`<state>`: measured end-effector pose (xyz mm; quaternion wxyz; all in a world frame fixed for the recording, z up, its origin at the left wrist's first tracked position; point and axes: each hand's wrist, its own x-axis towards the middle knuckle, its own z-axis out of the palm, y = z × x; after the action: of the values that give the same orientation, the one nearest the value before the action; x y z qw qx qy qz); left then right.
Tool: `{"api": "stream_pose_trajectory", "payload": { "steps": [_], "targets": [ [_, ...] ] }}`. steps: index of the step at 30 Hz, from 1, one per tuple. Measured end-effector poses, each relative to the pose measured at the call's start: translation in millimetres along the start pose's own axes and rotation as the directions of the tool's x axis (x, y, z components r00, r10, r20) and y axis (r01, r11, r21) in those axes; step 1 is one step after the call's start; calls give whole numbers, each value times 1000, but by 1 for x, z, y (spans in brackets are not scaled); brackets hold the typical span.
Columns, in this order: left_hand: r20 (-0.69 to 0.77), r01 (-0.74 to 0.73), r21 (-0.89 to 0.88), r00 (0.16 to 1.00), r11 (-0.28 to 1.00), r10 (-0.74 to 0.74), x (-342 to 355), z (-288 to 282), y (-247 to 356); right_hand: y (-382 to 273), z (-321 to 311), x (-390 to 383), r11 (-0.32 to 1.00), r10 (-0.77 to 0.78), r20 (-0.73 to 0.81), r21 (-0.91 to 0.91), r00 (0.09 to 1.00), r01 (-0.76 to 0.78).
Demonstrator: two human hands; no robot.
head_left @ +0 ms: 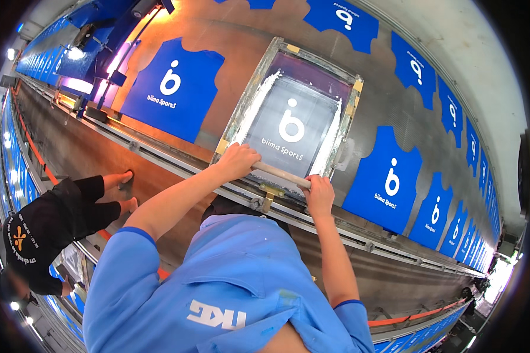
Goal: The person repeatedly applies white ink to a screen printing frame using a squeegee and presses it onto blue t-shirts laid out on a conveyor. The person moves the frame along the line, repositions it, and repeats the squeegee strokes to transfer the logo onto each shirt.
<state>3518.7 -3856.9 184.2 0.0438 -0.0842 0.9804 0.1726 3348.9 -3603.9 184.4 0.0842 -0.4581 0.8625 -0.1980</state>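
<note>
My left hand (pixel 238 161) and my right hand (pixel 320 197) are closed round the two ends of a squeegee (pixel 281 174) with a pale bar-like handle. It lies across the near end of a screen-printing frame (pixel 352 112), whose blade edge I cannot see. Inside the frame, the grey mesh (pixel 315 109) carries a white emblem and lettering, and white ink (pixel 254 120) is smeared along its sides. The frame rests on the long printing table (pixel 229 76). Blue sleeveless fabric pieces with white prints lie on either side, one to the left (pixel 185 100) and one to the right (pixel 386 170).
A metal rail (pixel 359 240) runs along the table's near edge, with a brass-coloured bracket (pixel 269 197) by the frame. More blue pieces (pixel 415 67) line the far side. At upper left stands a glowing orange heater (pixel 138 38). Another person in black (pixel 56 217) is at left.
</note>
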Motion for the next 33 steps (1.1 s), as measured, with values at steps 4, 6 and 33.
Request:
{"api": "stream_pose_trajectory", "payload": {
  "steps": [4,6,33],
  "targets": [
    [-21,9,-41,1000,999,-10,37,-13,5,0,-15,38,1000,4,90,-19,996,-2],
    [173,135,7,976,991,-134,56,-10,8,10,-7,55,995,98,286,-8,953,-100],
    [252,108,-17,963,994,-100,302,-93,-78,130,18,126,331,725,96,820,682,-467]
  ]
}}
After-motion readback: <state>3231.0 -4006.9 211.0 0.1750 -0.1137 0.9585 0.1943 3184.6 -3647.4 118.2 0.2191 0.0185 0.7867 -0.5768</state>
